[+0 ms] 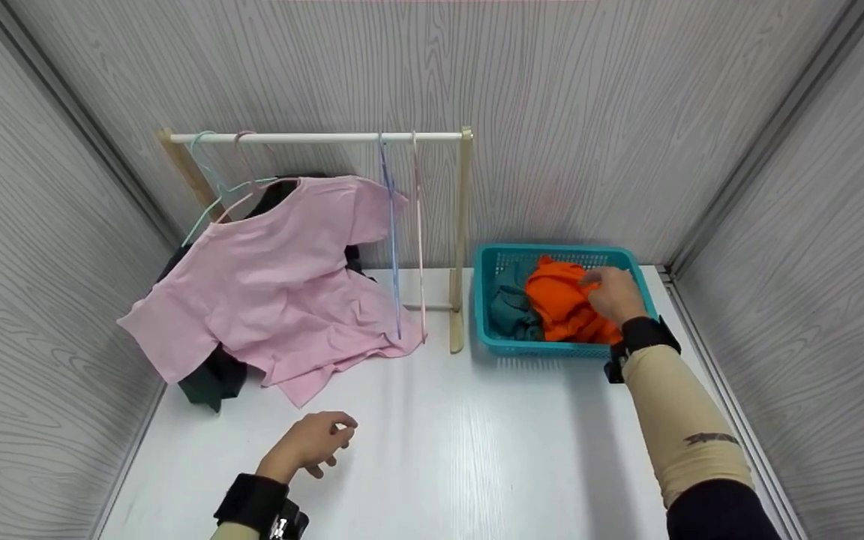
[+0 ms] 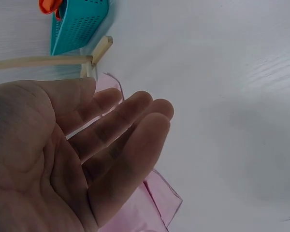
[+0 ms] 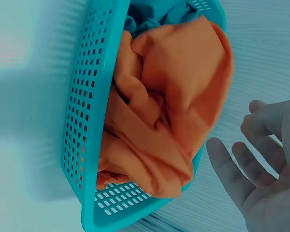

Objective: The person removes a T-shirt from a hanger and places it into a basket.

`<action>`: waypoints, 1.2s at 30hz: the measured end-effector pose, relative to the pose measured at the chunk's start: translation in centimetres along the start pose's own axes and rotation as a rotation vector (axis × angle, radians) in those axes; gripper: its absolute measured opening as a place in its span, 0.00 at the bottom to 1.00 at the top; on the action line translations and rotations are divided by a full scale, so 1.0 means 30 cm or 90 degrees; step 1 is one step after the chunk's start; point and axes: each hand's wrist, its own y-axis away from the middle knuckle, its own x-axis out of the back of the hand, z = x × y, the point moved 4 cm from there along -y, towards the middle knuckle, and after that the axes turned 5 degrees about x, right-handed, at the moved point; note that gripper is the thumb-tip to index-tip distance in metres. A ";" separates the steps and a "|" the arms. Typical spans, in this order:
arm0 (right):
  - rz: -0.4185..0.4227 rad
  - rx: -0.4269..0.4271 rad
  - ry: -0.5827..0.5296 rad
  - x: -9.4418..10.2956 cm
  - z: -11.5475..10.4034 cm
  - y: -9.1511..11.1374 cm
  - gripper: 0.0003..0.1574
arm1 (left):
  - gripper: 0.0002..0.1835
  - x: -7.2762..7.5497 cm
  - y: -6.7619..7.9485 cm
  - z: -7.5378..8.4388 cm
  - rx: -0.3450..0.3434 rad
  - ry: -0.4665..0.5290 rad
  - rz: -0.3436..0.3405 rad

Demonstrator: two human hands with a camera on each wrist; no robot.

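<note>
Over the right part of a teal plastic basket (image 1: 493, 348) hangs my right hand (image 1: 616, 294), its fingers loosely bent beside a crumpled orange cloth (image 1: 556, 297). The right wrist view shows the fingers (image 3: 229, 166) spread a little, with a gap to the orange cloth (image 3: 181, 72) and nothing between them. A dark teal cloth (image 1: 511, 304) lies at the basket's left side. My left hand (image 1: 310, 442) hovers above the white table, relaxed and holding nothing. Beyond it hangs a pink T-shirt (image 1: 274, 277), its hem spread on the table.
A small rack with a white rail (image 1: 312, 138) and wooden posts (image 1: 464, 225) stands at the back left. The pink shirt is on a pink hanger; a mint hanger (image 1: 203, 216) and dark clothing (image 1: 214, 379) are behind it. Blue (image 1: 393, 247) and pink (image 1: 420, 247) hangers hang bare at right.
</note>
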 end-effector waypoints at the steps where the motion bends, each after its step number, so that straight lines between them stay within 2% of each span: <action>1: -0.008 0.006 0.004 -0.002 -0.006 0.008 0.28 | 0.14 0.002 -0.005 0.008 -0.003 0.001 -0.001; 5: -0.052 0.037 0.030 -0.020 -0.027 0.051 0.22 | 0.14 0.024 -0.028 0.045 -0.011 -0.007 0.003; 9: -0.114 0.053 0.043 -0.053 -0.029 0.093 0.20 | 0.15 0.084 -0.047 0.089 -0.016 -0.019 0.016; 14: -0.157 0.075 0.075 -0.101 -0.047 0.149 0.19 | 0.17 0.186 -0.060 0.136 -0.031 -0.020 0.032; 17: -0.190 0.060 0.073 -0.138 -0.064 0.184 0.18 | 0.19 0.248 -0.059 0.152 -0.036 -0.020 0.038; 21: -0.240 0.028 0.052 -0.196 -0.081 0.229 0.20 | 0.22 0.328 -0.049 0.175 -0.032 -0.024 0.033; 26: -0.277 0.032 0.048 -0.285 -0.098 0.279 0.19 | 0.26 0.459 -0.015 0.212 -0.027 -0.071 0.048; 31: -0.306 0.022 0.044 -0.366 -0.103 0.334 0.17 | 0.27 0.643 0.040 0.250 -0.041 -0.124 0.131; 33: -0.316 0.016 0.042 -0.393 -0.099 0.354 0.17 | 0.27 0.720 0.065 0.260 -0.043 -0.162 0.197; 36: -0.324 0.003 0.040 -0.425 -0.090 0.379 0.17 | 0.28 0.819 0.102 0.257 -0.016 -0.206 0.293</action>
